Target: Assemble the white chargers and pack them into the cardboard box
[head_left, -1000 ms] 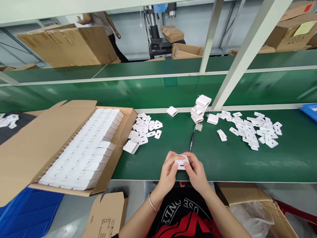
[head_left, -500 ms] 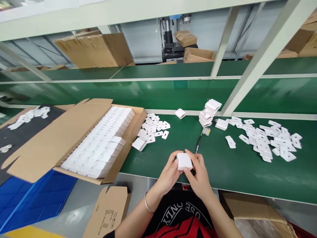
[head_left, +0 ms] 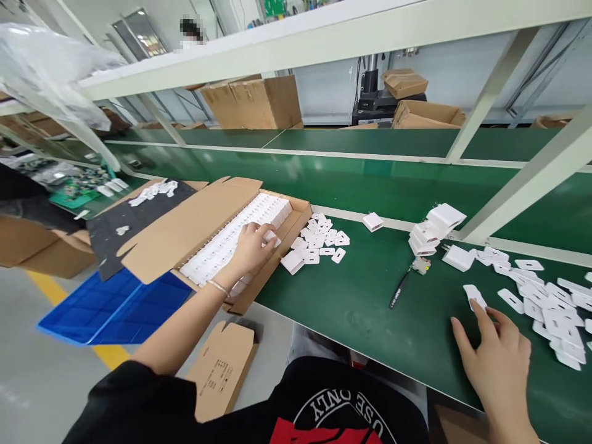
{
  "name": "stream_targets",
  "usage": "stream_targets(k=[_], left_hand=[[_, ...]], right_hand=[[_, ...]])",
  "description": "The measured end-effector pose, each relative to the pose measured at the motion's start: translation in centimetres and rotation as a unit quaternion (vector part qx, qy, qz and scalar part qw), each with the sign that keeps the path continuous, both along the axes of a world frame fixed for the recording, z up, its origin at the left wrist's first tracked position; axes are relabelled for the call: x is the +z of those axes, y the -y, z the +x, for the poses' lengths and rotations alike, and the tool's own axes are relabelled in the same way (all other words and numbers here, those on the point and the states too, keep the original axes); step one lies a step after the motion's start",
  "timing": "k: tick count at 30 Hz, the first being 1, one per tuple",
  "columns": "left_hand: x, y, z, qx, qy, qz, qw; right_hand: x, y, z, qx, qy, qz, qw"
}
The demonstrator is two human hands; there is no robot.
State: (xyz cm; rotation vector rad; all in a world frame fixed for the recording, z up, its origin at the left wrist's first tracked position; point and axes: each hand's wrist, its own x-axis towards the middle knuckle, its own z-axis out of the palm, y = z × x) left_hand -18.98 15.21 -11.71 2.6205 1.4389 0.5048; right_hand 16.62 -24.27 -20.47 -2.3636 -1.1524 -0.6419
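Observation:
My left hand (head_left: 250, 245) reaches into the open cardboard carton (head_left: 185, 229) and rests on a small white box (head_left: 271, 237) at the near end of the packed rows of white boxes (head_left: 217, 250). My right hand (head_left: 497, 354) lies spread on the green bench. Its fingertips touch a flat white card (head_left: 474, 295) at the edge of the loose pile of cards (head_left: 550, 302).
A second pile of white cards (head_left: 324, 237) and a loose white box (head_left: 293, 262) lie beside the carton. A leaning stack of white boxes (head_left: 435, 231) and a black pen (head_left: 400, 288) sit mid-bench. A blue tray (head_left: 115, 308) and a folded carton (head_left: 222, 367) are on the floor.
Both hands held one white box in front of me. Now my left hand has carried it left into the carton, my right hand has gone right to the cards, and the view has turned left.

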Motion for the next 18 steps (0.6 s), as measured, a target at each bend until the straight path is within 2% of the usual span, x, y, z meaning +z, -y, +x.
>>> stream_targets(k=[2, 6, 8, 11, 13, 15, 16, 18], left_hand=[[-1.1, -1.0, -0.1, 0.002, -0.083, 0.02, 0.996], [-2.7, -1.2, -0.5, 0.014, -0.143, 0.056, 0.988], [-2.8, -1.2, -0.7, 0.016, -0.169, 0.076, 0.983], [-1.7, -1.2, 0.4, 0.017, -0.167, 0.109, 0.98], [-0.5, -0.6, 2.7, 0.013, -0.112, 0.138, 0.984], [0.9, 0.9, 6.4, -0.023, -0.033, 0.154, 0.987], [1.4, 2.0, 8.7, -0.062, 0.007, 0.15, 0.987], [2.1, 4.8, 14.0, -0.185, 0.063, 0.113, 0.974]], right_hand=[[-0.3, 0.0, -0.1, 0.007, 0.012, -0.013, 1.0], [-0.4, -0.1, -0.3, 0.003, 0.02, -0.009, 1.0], [-0.4, -0.1, -0.3, 0.006, 0.019, 0.004, 1.0], [-0.4, -0.2, -0.6, -0.008, 0.007, 0.01, 1.0], [-0.3, -0.3, -0.9, -0.034, -0.007, -0.005, 0.999], [-0.4, -0.4, -1.1, -0.051, -0.02, -0.026, 0.998], [-0.4, -0.4, -1.2, -0.054, -0.026, -0.033, 0.998], [-0.5, -0.4, -1.2, -0.049, -0.036, -0.027, 0.998]])
